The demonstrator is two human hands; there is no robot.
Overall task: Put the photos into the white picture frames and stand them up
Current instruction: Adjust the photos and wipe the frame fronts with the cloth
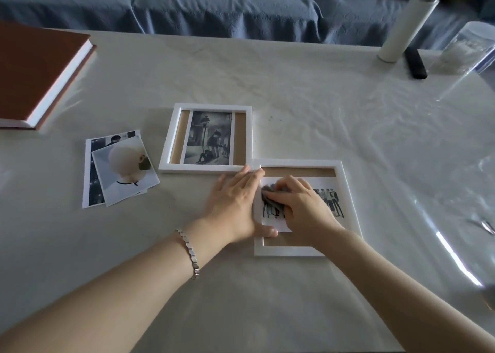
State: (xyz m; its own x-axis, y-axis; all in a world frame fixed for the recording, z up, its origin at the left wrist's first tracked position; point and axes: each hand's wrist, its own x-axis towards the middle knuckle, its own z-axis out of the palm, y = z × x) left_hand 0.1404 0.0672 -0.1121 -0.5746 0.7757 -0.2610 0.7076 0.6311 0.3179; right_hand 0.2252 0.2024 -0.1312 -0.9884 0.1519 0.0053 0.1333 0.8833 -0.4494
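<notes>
Left hand (235,205) flat, steadying white square picture frame (348,191) at 9 o'clock; right hand (300,205) fingers together wiping with grey cloth (270,191). Pressure may shift group photo (328,198).

The pale bench (294,84) is carrying two white frames (205,137) at center, loose photos (117,167) at nine o'clock, a brown book (34,73) at ten, and a white cylinder (404,28) at one.
</notes>
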